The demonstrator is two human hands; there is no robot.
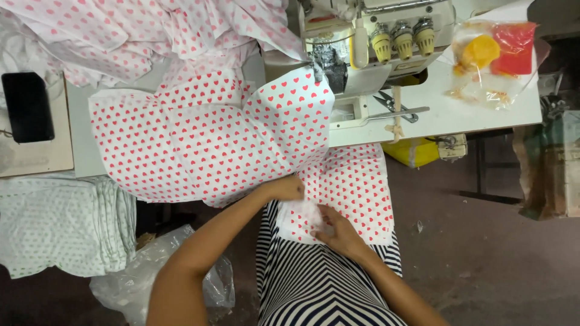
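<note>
A white cloth with red hearts (205,133) lies spread over the sewing table (471,115) and hangs down onto my lap. My left hand (284,188) pinches the cloth's lower edge near the table's front. My right hand (339,232) rests on my lap, fingers closed on a fold of the same cloth. The sewing machine (368,42) stands at the back, with the cloth's upper corner under its needle area.
Scissors (396,107) lie beside the machine. A clear bag with orange and red contents (492,57) sits at the table's right. A black phone (27,107) lies on a side board at left. A folded green-dotted cloth stack (60,223) and a plastic bag (139,278) sit below.
</note>
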